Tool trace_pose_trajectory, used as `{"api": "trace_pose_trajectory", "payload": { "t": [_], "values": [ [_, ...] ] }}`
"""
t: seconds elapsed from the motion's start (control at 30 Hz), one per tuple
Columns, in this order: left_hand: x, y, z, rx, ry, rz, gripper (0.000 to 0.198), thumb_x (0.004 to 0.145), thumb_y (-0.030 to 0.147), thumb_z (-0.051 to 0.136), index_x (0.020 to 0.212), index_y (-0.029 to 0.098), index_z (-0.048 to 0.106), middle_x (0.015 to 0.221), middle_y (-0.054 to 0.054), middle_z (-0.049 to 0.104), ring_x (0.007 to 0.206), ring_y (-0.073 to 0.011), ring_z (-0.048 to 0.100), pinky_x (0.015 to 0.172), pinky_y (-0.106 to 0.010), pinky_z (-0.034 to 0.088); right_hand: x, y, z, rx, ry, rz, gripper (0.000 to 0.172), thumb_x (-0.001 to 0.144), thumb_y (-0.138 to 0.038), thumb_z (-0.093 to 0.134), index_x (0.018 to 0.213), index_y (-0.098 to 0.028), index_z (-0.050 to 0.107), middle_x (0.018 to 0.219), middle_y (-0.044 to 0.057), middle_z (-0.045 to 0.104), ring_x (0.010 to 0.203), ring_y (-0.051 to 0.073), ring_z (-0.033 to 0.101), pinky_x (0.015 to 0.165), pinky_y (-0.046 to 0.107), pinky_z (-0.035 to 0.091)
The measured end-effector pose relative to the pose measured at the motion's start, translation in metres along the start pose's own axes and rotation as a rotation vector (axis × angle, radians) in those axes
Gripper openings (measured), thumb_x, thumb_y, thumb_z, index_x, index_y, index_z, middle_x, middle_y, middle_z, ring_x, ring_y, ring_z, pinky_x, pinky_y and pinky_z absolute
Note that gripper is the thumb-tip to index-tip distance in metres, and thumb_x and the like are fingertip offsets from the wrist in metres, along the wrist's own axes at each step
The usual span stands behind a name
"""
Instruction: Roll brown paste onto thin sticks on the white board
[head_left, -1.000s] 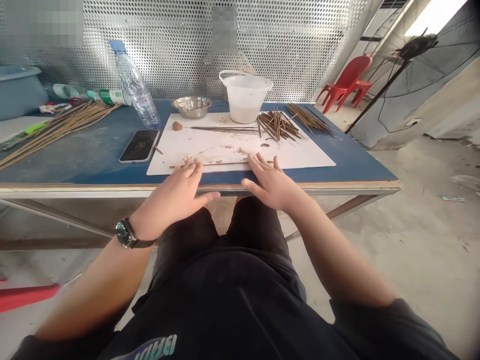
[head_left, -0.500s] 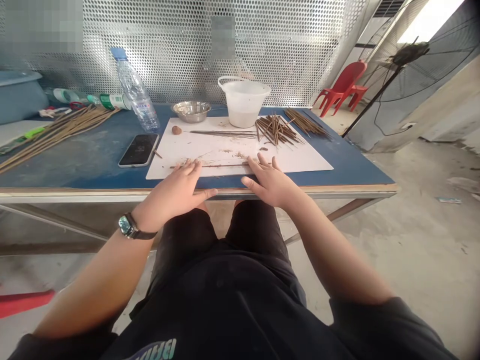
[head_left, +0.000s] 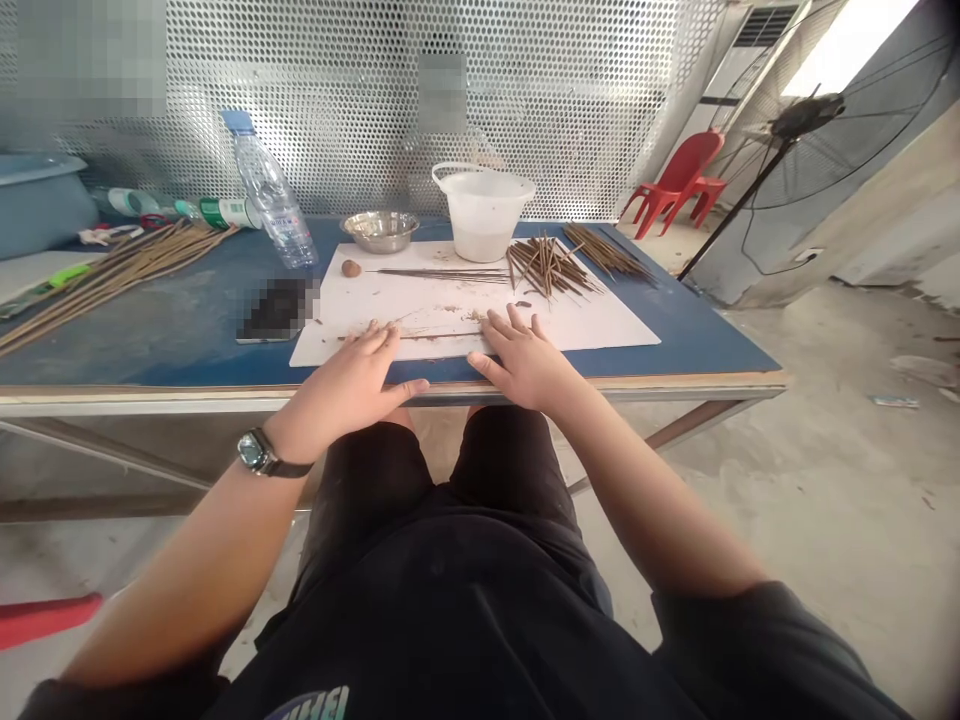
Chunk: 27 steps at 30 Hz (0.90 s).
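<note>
Head view: the left hand (head_left: pixel 349 375) and right hand (head_left: pixel 529 365), spread flat, gripping nothing, rest over a thin stick (head_left: pixel 439 336) on the white board (head_left: pixel 615 328); apparently a rolling step, calling for even pressure.

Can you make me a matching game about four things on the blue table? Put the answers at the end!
Things:
1. Thin stick
2. Bucket
3. Bowl
4. Tall bottle

Clues:
A. Cloudy white
B. Topped with a blue cap
C. Stretching between the left hand and the right hand, on the white board
D. Silver and shiny

Right pairs: 1-C, 2-A, 3-D, 4-B
</note>
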<state>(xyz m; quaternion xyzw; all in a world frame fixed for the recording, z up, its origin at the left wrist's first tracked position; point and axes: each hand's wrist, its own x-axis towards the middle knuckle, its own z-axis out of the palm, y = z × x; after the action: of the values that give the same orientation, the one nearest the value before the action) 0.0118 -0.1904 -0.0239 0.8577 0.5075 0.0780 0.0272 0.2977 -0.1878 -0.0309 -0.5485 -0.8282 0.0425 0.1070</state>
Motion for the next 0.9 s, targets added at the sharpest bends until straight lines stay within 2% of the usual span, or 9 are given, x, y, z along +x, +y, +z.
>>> {"api": "trace_pose_trajectory", "payload": {
  "t": [0.1, 0.23, 0.4, 0.57, 0.67, 0.77, 0.9],
  "values": [
    [-0.013, 0.005, 0.004, 0.01, 0.027, 0.017, 0.105, 0.108, 0.08, 0.041, 0.178, 0.002, 0.031, 0.184, -0.026, 0.031, 0.173, -0.0421, 0.027, 0.141, -0.057, 0.024, -0.013, 0.0, -0.001, -0.021, 0.001, -0.021, 0.105, 0.11, -0.081, 0.01, 0.175, -0.005, 0.042, 0.185, 0.02, 0.032, 0.175, 0.048, 0.011, 0.138, 0.073, 0.016],
    [-0.026, 0.012, 0.009, 0.022, 0.034, 0.034, 0.108, 0.107, 0.083, 0.043, 0.179, 0.004, 0.029, 0.184, -0.026, 0.029, 0.173, -0.0407, 0.027, 0.142, -0.056, 0.023, -0.025, -0.009, -0.004, -0.027, 0.006, -0.028, 0.11, 0.108, -0.083, 0.008, 0.175, -0.002, 0.04, 0.186, 0.021, 0.027, 0.175, 0.047, 0.01, 0.14, 0.071, 0.014],
    [-0.012, 0.012, 0.007, -0.003, 0.001, 0.029, 0.11, 0.107, 0.082, 0.043, 0.178, -0.001, 0.028, 0.184, -0.028, 0.026, 0.174, -0.0414, 0.023, 0.142, -0.056, 0.022, -0.008, -0.019, -0.005, -0.033, -0.06, 0.018, 0.106, 0.111, -0.08, 0.011, 0.177, -0.001, 0.034, 0.188, 0.021, 0.021, 0.176, 0.047, 0.007, 0.14, 0.07, 0.012],
    [0.005, 0.011, 0.0, 0.001, -0.027, 0.002, 0.107, 0.109, 0.078, 0.045, 0.178, -0.002, 0.027, 0.184, -0.03, 0.026, 0.174, -0.0422, 0.023, 0.141, -0.057, 0.023, 0.005, -0.013, -0.003, -0.017, -0.057, 0.047, 0.107, 0.111, -0.079, 0.009, 0.178, 0.001, 0.03, 0.189, 0.022, 0.017, 0.175, 0.049, 0.0, 0.139, 0.073, 0.007],
    [-0.003, 0.012, 0.002, 0.012, -0.026, 0.0, 0.107, 0.109, 0.077, 0.046, 0.178, -0.004, 0.027, 0.184, -0.03, 0.025, 0.174, -0.0423, 0.022, 0.142, -0.056, 0.022, -0.005, -0.011, -0.003, 0.016, -0.051, 0.026, 0.107, 0.11, -0.081, 0.009, 0.178, -0.003, 0.035, 0.189, 0.02, 0.019, 0.175, 0.05, 0.001, 0.138, 0.075, 0.012],
    [-0.018, 0.013, 0.009, 0.021, 0.005, 0.027, 0.109, 0.108, 0.08, 0.046, 0.177, -0.003, 0.029, 0.184, -0.029, 0.027, 0.174, -0.0421, 0.024, 0.142, -0.055, 0.023, -0.018, -0.013, -0.004, 0.025, -0.048, 0.014, 0.108, 0.11, -0.081, 0.01, 0.175, -0.001, 0.039, 0.188, 0.022, 0.023, 0.175, 0.05, 0.004, 0.138, 0.075, 0.014],
    [-0.018, 0.013, 0.012, 0.013, 0.04, 0.032, 0.104, 0.109, 0.08, 0.043, 0.177, 0.002, 0.033, 0.184, -0.026, 0.03, 0.173, -0.0411, 0.027, 0.141, -0.056, 0.026, -0.011, -0.016, -0.004, 0.028, -0.047, 0.032, 0.104, 0.111, -0.08, 0.012, 0.174, -0.003, 0.042, 0.187, 0.022, 0.025, 0.176, 0.048, 0.003, 0.138, 0.073, 0.013]
  ]
}}
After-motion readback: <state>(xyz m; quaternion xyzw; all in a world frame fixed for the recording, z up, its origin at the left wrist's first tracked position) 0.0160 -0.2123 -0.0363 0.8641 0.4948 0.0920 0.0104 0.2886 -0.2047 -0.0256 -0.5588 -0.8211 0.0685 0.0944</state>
